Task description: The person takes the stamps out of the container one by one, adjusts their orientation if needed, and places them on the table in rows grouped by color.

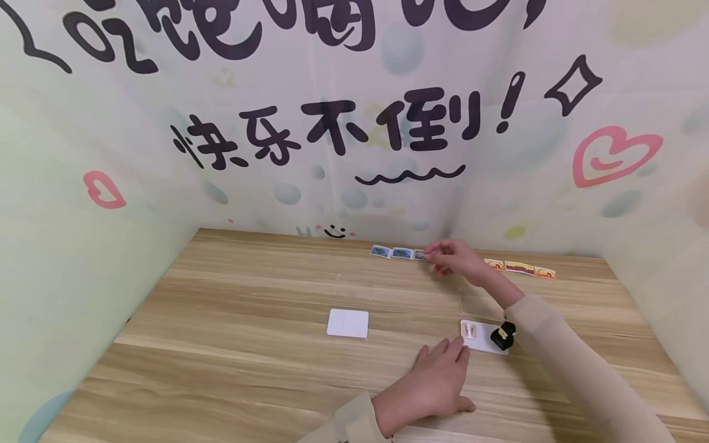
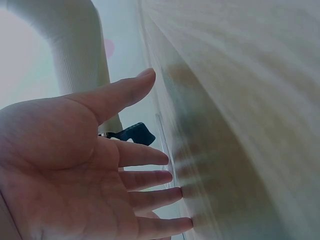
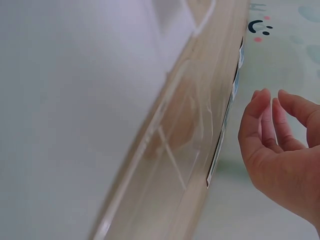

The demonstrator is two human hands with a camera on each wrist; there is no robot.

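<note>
My right hand (image 1: 456, 259) hovers over the back of the table by a row of small stamps. Two blue stamps (image 1: 402, 253) lie left of it, and a dark stamp (image 1: 420, 254) is partly hidden by its fingertips. In the right wrist view a gap shows between thumb and forefinger, with nothing seen in it. My left hand (image 1: 434, 378) lies palm down, fingers extended, its fingertips at the near edge of a white card (image 1: 484, 346). That card bears a stamp with a pale figure (image 1: 469, 330) at its left end.
Several orange and yellow stamps (image 1: 519, 268) lie behind the right forearm. Another white card (image 1: 348, 323) rests at the table's middle, with a clear plastic sheet (image 1: 354, 287) behind it. A black strap piece (image 1: 503, 336) shows at the right wrist. A printed cloth backdrop (image 1: 332, 203) borders the table.
</note>
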